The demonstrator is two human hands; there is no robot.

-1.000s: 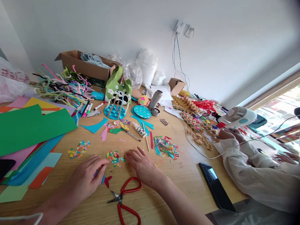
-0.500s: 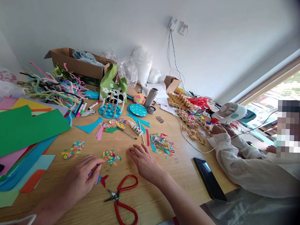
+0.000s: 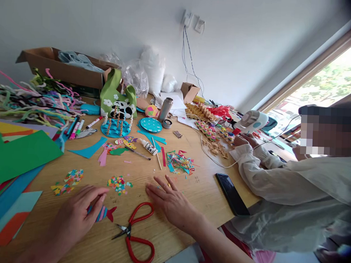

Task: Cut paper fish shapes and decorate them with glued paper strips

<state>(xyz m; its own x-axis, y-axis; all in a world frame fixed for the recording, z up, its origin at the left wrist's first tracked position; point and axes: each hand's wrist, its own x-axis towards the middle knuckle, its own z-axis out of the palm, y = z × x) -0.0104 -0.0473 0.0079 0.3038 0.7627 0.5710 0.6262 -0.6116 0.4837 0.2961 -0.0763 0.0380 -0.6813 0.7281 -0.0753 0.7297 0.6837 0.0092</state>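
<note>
My left hand (image 3: 80, 208) rests on the wooden table with its fingers bent together over a striped paper fish (image 3: 102, 213). The fish's dark red tail shows past the thumb; its front part is hidden. My right hand (image 3: 173, 202) lies palm down, fingers spread, holding nothing. Between my hands are red-handled scissors (image 3: 128, 229) with the blades slightly apart. Ahead of my left hand is a small pile of coloured paper dots (image 3: 119, 184). Farther left lies a fish covered in dots (image 3: 68, 181). Beyond my right hand is a heap of paper scraps (image 3: 180, 162).
Coloured paper sheets (image 3: 22, 157) cover the left side. Behind are a glue bottle (image 3: 149, 146), a blue craft piece (image 3: 115, 130), a green panda bag (image 3: 117, 98) and a flask (image 3: 165, 109). A phone (image 3: 231, 194) lies at right, near a co-worker's sleeve (image 3: 274, 181) and a fan (image 3: 252, 120).
The view has swung right, so things appear farther left. My right hand's fingers have spread wider and flatter, closer to the scissors. My left hand stays over the paper fish, more of which shows.
</note>
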